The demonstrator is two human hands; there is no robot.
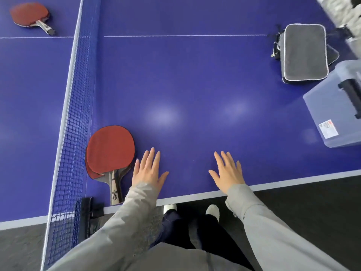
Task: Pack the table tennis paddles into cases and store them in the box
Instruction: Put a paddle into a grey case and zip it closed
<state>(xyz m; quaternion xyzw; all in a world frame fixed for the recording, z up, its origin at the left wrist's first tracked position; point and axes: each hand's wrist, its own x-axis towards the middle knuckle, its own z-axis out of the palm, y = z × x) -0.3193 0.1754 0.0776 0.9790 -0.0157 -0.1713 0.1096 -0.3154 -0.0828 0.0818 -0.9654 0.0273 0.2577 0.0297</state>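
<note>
A stack of red paddles (110, 148) lies beside the net near the table's front edge, handles toward me. My left hand (149, 170) rests flat on the table just right of their handles, fingers straight. About a forearm's width to the right, my right hand (227, 172) also lies flat, holding nothing. A lone red paddle (29, 14) sits across the net at the far left. Grey paddle cases (303, 52) lie stacked at the far right. The translucent plastic box (332, 106) with a black latch stands next to them at the right edge.
The blue net (73, 118) with its white top band runs from the front edge to the far side, its black clamp (88, 213) at the front edge. A white line crosses the blue table (195, 85). Dark floor and my shoes lie below.
</note>
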